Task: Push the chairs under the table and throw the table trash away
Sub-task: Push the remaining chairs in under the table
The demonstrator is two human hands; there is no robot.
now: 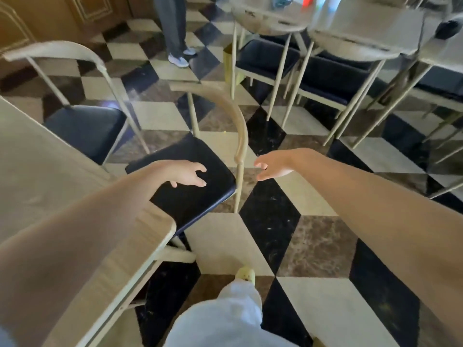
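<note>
A pale wooden table [140,244] fills the lower left. A chair with a dark seat [200,201] and a curved pale backrest [235,113] stands at the table's corner, its seat partly under the edge. My left hand [189,175] hovers over that seat, fingers spread, holding nothing. My right hand [271,166] is open just right of the backrest's near end, not touching it. A second similar chair [85,128] stands farther along the table, pulled out. No trash shows on the visible tabletop.
Several more chairs [268,58] and another table [350,23] crowd the upper right. A person's legs [172,28] stand at the top centre. The chequered floor [313,246] lies open to the right of my leg.
</note>
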